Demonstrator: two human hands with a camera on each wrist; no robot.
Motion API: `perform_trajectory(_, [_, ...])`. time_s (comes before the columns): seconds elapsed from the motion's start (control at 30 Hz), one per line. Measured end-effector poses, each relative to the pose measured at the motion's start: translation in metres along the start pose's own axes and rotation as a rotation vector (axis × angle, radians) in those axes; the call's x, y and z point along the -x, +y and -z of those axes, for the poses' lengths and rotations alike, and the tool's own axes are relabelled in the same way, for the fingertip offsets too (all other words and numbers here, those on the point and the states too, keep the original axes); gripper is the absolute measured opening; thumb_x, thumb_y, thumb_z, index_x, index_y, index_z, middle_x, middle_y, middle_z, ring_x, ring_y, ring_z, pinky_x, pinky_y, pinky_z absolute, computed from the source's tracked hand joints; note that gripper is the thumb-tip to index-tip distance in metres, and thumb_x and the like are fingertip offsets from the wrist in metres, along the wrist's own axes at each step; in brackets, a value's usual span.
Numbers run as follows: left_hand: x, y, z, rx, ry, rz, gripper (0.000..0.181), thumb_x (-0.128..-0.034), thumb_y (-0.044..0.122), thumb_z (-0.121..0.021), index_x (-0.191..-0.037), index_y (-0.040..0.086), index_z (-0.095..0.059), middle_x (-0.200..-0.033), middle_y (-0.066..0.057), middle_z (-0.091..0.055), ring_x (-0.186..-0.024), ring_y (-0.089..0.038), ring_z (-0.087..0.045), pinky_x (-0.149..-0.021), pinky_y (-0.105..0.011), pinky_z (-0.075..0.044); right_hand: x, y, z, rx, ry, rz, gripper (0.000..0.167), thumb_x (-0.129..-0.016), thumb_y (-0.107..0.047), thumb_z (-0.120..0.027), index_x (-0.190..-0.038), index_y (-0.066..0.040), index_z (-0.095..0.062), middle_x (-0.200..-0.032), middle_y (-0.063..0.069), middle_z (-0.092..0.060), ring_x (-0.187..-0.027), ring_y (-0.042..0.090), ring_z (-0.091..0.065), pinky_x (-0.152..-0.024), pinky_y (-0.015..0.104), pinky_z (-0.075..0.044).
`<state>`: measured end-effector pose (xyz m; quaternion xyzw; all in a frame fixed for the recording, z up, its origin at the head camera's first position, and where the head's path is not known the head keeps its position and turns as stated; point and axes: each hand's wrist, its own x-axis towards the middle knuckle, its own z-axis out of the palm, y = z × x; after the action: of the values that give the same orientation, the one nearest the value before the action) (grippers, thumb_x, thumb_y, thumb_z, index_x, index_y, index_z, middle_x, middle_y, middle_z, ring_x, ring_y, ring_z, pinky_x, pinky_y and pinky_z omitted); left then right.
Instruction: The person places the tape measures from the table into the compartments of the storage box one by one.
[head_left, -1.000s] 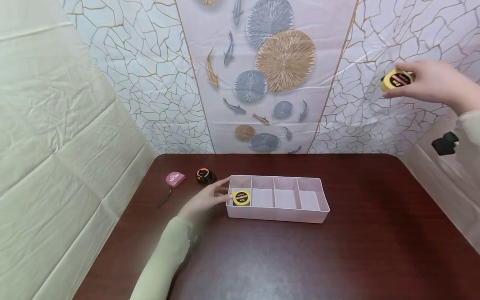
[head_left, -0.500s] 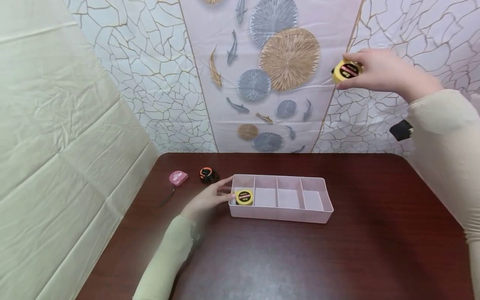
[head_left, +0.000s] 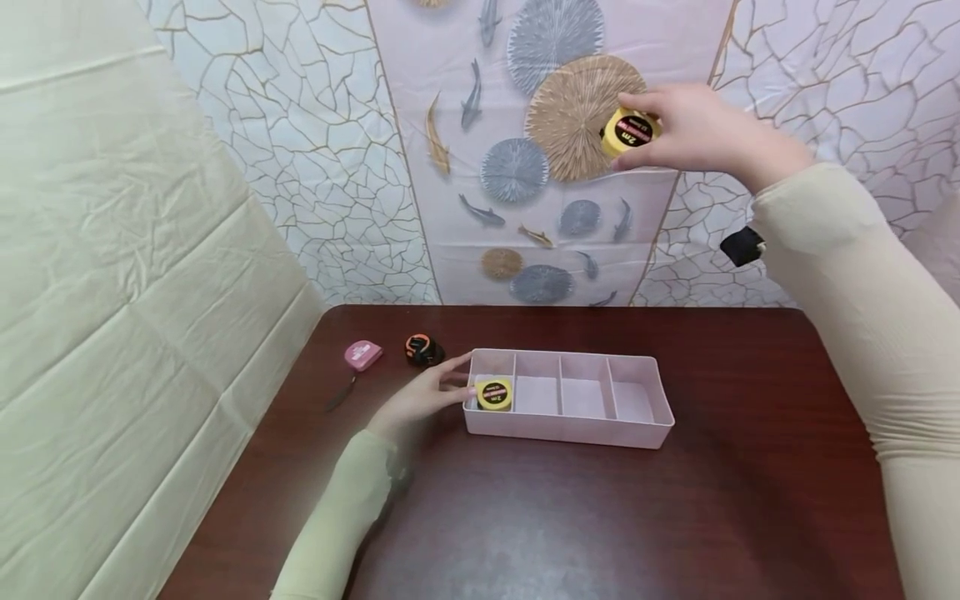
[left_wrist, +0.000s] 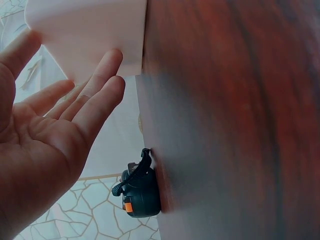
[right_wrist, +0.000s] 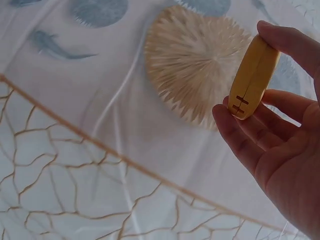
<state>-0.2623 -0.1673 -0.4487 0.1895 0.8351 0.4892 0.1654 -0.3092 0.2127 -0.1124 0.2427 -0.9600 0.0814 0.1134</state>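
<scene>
My right hand (head_left: 697,129) is raised before the patterned backdrop, pinching a yellow tape measure (head_left: 632,131) between thumb and fingers. Its yellow edge (right_wrist: 254,77) faces the right wrist camera. Down on the table, my left hand (head_left: 416,402) touches the left end of a pale pink divided tray (head_left: 570,431). In the left wrist view the fingers (left_wrist: 102,95) look fairly straight against the tray's outer wall (left_wrist: 95,35). A second yellow tape measure (head_left: 495,395) lies in the leftmost compartment, close to my left thumb.
Left of the tray, a black and orange tape measure (head_left: 423,350) and a pink tape measure (head_left: 363,355) with a dark strap lie on the dark wooden table (head_left: 540,525). A patterned cloth (head_left: 375,167) hangs behind it, and a cream cloth (head_left: 150,333) hangs at left.
My right hand has moved left across the backdrop with the yellow tape measure, rising slightly. The left hand stays at the tray's end. The head view has shifted a little.
</scene>
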Motion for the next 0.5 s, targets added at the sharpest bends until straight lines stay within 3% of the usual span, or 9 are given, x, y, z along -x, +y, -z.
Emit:
perform_trajectory(0.27, [0.001, 0.002, -0.001, -0.018, 0.006, 0.012, 0.071, -0.0956, 0.03, -0.071, -0.158, 0.03, -0.036, -0.137, -0.009, -0.06, -0.128, -0.025, -0.055, -0.105, -0.048, -0.045, -0.007, -0.018, 0.002, 0.007, -0.017, 0.028, 0.089, -0.092, -0.039, -0.071, -0.158, -0.002, -0.025, -0.149, 0.034, -0.039, -0.121, 0.044, -0.047, -0.1, 0.058, -0.036])
perform_trajectory(0.5, [0.002, 0.001, -0.001, -0.009, 0.001, -0.01, 0.071, -0.0968, 0.029, -0.07, -0.159, 0.025, -0.035, -0.138, -0.013, -0.06, -0.129, -0.026, -0.055, -0.105, -0.046, -0.045, -0.017, -0.033, -0.001, 0.001, -0.02, 0.068, 0.088, -0.091, -0.038, -0.071, -0.157, -0.001, -0.027, -0.149, 0.034, -0.04, -0.12, 0.044, -0.047, -0.096, 0.055, -0.038])
